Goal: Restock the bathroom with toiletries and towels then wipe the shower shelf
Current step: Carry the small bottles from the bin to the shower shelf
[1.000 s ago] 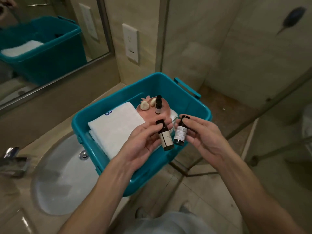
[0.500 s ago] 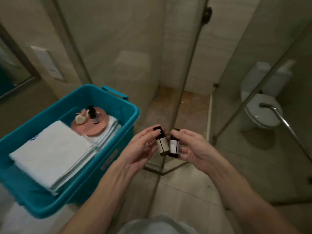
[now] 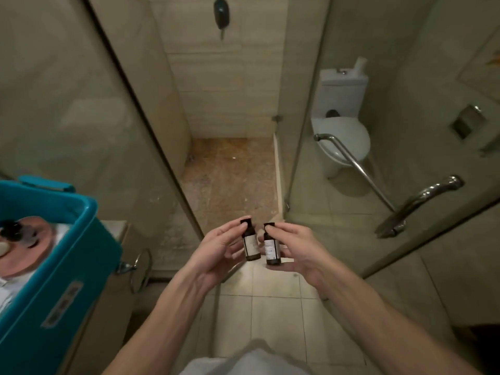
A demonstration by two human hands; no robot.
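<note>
Bottle labels [image 3: 250,246], bin sticker [image 3: 63,303] blurred; nothing legible.

This is a bathroom. A white toilet [image 3: 342,131] stands at the far right. A glass-walled shower stall with a speckled brown shower floor [image 3: 230,180] opens straight ahead. Beige tiles cover the walls and the near floor [image 3: 270,301]. A chrome towel ring [image 3: 142,269] hangs at the near left, beside a teal bin [image 3: 54,280] holding folded white towels [image 3: 8,288].

The left hand [image 3: 216,253] and right hand [image 3: 300,250] have carried the two small bottles [image 3: 250,243] away from above the blue tub [image 3: 67,266], which is now at the left edge. They now hold them over the floor tiles [image 3: 270,307] before the shower [image 3: 230,180]. Sink and mirror have left view; the toilet [image 3: 343,136] has come in.
</note>
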